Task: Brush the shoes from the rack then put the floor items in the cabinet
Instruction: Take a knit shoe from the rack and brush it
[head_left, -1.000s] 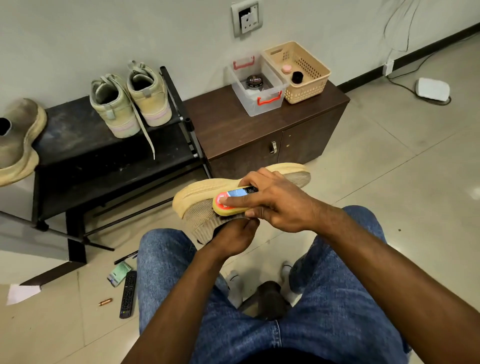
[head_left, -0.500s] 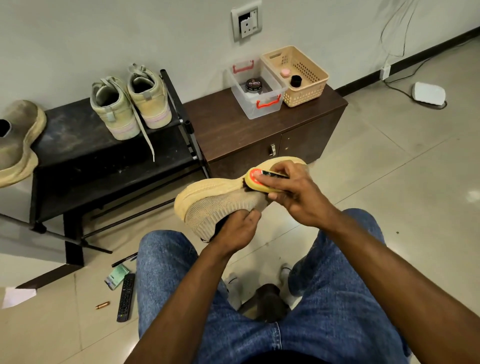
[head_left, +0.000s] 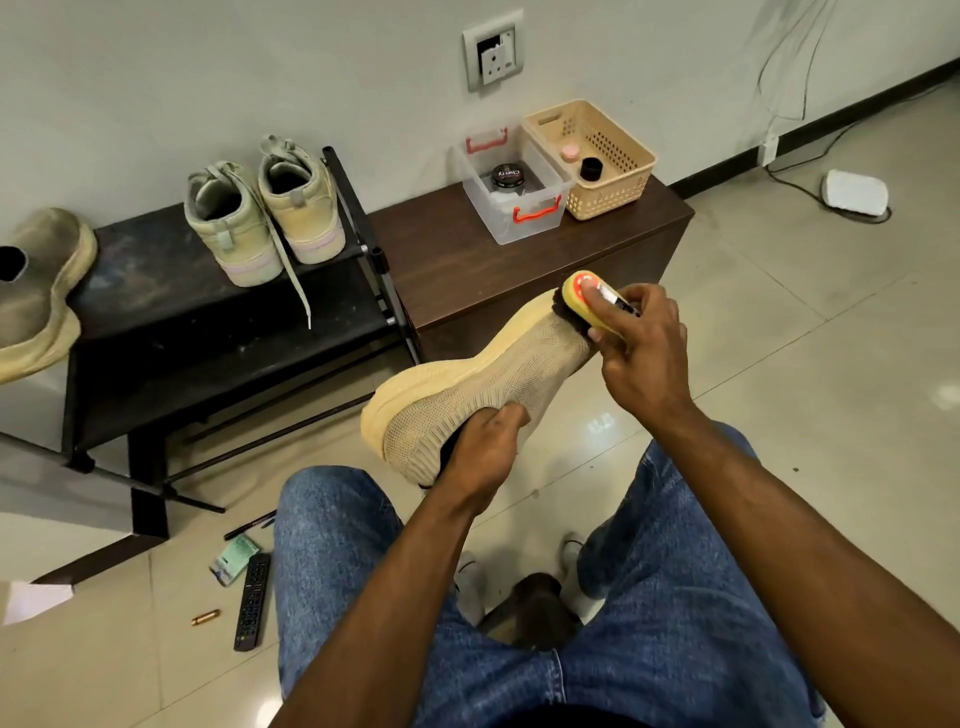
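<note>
Seen from above, over denim-clad knees: left hand (head_left: 480, 447) gripping the collar of a tan knit shoe (head_left: 483, 384) held in the air, right hand (head_left: 636, 345) fingers wrapped around a yellow brush (head_left: 584, 301) pressed against its toe, rack (head_left: 218, 312) and cabinet (head_left: 467, 260) behind.

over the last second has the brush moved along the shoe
Yes. The brush in the right hand has gone from the shoe's middle to its toe, now nearer the brown cabinet.
</note>
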